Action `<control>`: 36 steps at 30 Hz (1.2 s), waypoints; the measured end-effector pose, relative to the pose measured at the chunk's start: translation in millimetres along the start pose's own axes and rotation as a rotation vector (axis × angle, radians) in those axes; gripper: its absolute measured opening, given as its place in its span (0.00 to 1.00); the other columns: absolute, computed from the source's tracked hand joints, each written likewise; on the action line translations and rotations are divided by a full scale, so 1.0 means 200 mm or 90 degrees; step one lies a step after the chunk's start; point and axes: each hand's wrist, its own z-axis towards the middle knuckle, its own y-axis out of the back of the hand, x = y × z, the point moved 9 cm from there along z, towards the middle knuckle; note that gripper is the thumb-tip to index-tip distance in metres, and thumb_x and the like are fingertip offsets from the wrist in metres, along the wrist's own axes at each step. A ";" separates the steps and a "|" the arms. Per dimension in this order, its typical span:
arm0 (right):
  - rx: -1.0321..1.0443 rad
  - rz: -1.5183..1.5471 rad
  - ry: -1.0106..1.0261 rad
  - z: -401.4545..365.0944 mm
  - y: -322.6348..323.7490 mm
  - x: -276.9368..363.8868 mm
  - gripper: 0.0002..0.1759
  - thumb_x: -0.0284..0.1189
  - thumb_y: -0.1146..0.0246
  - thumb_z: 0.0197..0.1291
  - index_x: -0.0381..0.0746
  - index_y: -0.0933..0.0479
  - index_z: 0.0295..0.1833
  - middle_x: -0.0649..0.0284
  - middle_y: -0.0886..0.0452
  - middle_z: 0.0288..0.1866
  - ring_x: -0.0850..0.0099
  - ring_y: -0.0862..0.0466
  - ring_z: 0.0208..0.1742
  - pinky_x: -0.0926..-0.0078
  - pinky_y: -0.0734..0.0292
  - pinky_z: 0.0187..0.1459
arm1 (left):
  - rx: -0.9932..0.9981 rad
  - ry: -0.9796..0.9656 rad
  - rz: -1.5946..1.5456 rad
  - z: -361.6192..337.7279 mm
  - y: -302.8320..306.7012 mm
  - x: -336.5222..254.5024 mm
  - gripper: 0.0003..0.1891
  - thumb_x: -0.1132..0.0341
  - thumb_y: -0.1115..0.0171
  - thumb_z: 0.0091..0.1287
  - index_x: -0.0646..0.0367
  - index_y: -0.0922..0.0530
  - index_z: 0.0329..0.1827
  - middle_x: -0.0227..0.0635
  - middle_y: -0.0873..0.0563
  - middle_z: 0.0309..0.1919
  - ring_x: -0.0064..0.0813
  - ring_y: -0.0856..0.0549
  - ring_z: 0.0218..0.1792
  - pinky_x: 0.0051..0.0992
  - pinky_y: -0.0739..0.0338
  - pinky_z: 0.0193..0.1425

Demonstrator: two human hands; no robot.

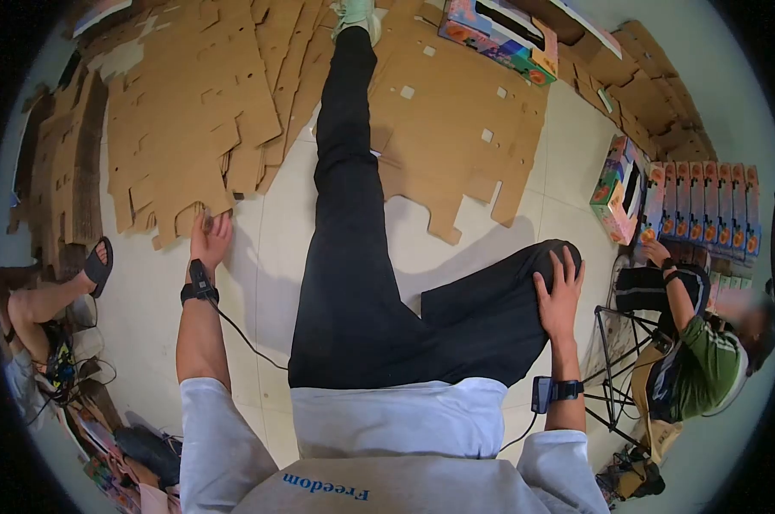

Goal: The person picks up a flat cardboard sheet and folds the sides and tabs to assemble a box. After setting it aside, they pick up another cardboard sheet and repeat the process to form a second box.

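Down at the left, my left hand (pixel 212 238) has its fingers curled at the lower edge of a flat, die-cut brown cardboard sheet (pixel 186 120). A small dark spot shows between thumb and fingers; I cannot make out what it is. The sheet lies on top of other flattened cardboard on the floor. My right hand (pixel 561 291) rests on my bent right knee, fingers spread and holding nothing. Between the hands, my left leg (pixel 344 214) stretches forward in black trousers, its shoe (pixel 356 15) among the cardboard.
Another cut cardboard sheet (pixel 456 111) lies right of my leg. Colourful printed boxes (pixel 499 38) stand at the back and a row of them (pixel 704 201) at the right. A person in a green top (pixel 704 360) sits there by a folding stool (pixel 619 368). Another person's leg (pixel 53 304) reaches in from the left.
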 end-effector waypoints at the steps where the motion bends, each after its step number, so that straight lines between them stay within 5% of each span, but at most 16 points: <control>1: -0.007 0.002 0.001 -0.01 0.00 0.00 0.33 0.43 0.30 0.78 0.46 0.24 0.84 0.57 0.36 0.94 0.32 0.48 0.93 0.35 0.47 0.91 | -0.011 -0.011 -0.030 0.05 0.02 0.00 0.21 0.54 0.27 0.83 0.56 0.21 0.67 0.43 0.11 0.64 0.38 0.13 0.70 0.38 0.14 0.69; 5: -0.025 0.006 -0.007 -0.01 0.01 0.02 0.33 0.43 0.29 0.78 0.46 0.23 0.83 0.57 0.35 0.93 0.32 0.47 0.93 0.35 0.47 0.91 | 0.040 0.041 0.040 0.02 -0.16 0.04 0.12 0.59 0.26 0.82 0.56 0.18 0.48 0.36 0.07 0.44 0.26 0.09 0.43 0.23 0.13 0.47; 8: -0.045 -0.002 -0.003 -0.02 0.01 0.01 0.33 0.42 0.29 0.77 0.46 0.23 0.82 0.57 0.34 0.93 0.33 0.46 0.93 0.36 0.46 0.91 | 0.088 0.054 0.232 0.21 -0.17 -0.11 0.14 0.51 0.30 0.84 0.51 0.19 0.50 0.24 0.16 0.30 0.17 0.22 0.26 0.22 0.32 0.26; 11: -0.072 0.012 -0.007 -0.03 0.03 0.03 0.31 0.41 0.29 0.76 0.45 0.21 0.80 0.56 0.32 0.91 0.33 0.44 0.93 0.36 0.46 0.91 | 0.080 -0.180 0.217 -0.26 -0.69 -0.23 0.15 0.56 0.29 0.84 0.52 0.22 0.39 0.22 0.24 0.23 0.14 0.32 0.21 0.20 0.44 0.21; 14: -0.108 0.022 -0.007 -0.02 0.02 0.02 0.30 0.40 0.28 0.75 0.44 0.19 0.78 0.55 0.31 0.90 0.33 0.42 0.92 0.36 0.45 0.90 | 0.199 -0.187 0.303 -0.68 -1.12 -0.14 0.16 0.55 0.30 0.84 0.51 0.22 0.38 0.19 0.31 0.21 0.14 0.35 0.20 0.21 0.47 0.23; 18: -0.114 0.028 -0.015 -0.05 0.04 0.03 0.33 0.40 0.26 0.74 0.42 0.22 0.80 0.53 0.27 0.87 0.35 0.42 0.92 0.36 0.46 0.90 | 0.328 -0.255 0.433 -1.46 -1.53 0.37 0.09 0.61 0.30 0.82 0.51 0.21 0.45 0.15 0.27 0.23 0.11 0.32 0.24 0.19 0.41 0.27; 20: -0.128 0.038 -0.009 -0.07 0.05 0.09 0.35 0.40 0.26 0.73 0.40 0.24 0.81 0.52 0.25 0.85 0.37 0.42 0.93 0.36 0.47 0.90 | 0.432 -0.226 0.505 -1.80 -1.60 0.66 0.09 0.63 0.29 0.82 0.59 0.11 0.45 0.22 0.17 0.26 0.13 0.27 0.26 0.23 0.37 0.31; 22: -0.083 0.175 0.030 -0.10 0.12 0.27 0.40 0.35 0.23 0.71 0.36 0.28 0.83 0.46 0.25 0.84 0.38 0.33 0.89 0.41 0.37 0.88 | 0.422 -0.234 0.543 -2.18 -1.68 0.88 0.08 0.67 0.30 0.82 0.62 0.09 0.44 0.27 0.11 0.32 0.17 0.17 0.32 0.24 0.25 0.37; 24: -0.021 0.437 0.099 -0.17 0.25 0.51 0.40 0.33 0.23 0.71 0.34 0.29 0.84 0.44 0.26 0.84 0.39 0.28 0.86 0.45 0.31 0.85 | 0.517 -0.127 0.560 -2.42 -1.64 1.08 0.07 0.70 0.30 0.82 0.64 0.09 0.45 0.30 0.07 0.38 0.21 0.12 0.40 0.26 0.18 0.48; 26: -0.104 0.392 0.362 -0.33 0.48 0.81 0.43 0.31 0.22 0.71 0.33 0.32 0.86 0.40 0.28 0.85 0.39 0.24 0.84 0.51 0.25 0.83 | 0.608 -0.054 0.522 -2.59 -1.55 1.26 0.07 0.69 0.31 0.83 0.64 0.10 0.46 0.32 0.06 0.41 0.23 0.09 0.44 0.28 0.15 0.52; 30: -0.246 0.556 0.567 -0.56 0.52 1.01 0.38 0.25 0.27 0.71 0.37 0.28 0.85 0.40 0.31 0.89 0.44 0.26 0.88 0.46 0.31 0.86 | 0.771 -0.040 0.608 -2.81 -1.35 1.44 0.10 0.64 0.32 0.85 0.58 0.09 0.43 0.32 0.05 0.40 0.26 0.09 0.46 0.33 0.15 0.53; 36: -0.529 0.331 0.611 -0.69 0.80 1.09 0.27 0.32 0.20 0.63 0.54 0.12 0.69 0.49 0.25 0.81 0.36 0.28 0.88 0.41 0.41 0.87 | 0.819 0.084 0.645 -2.88 -1.12 1.47 0.08 0.66 0.31 0.85 0.56 0.09 0.45 0.30 0.07 0.41 0.26 0.09 0.46 0.30 0.15 0.54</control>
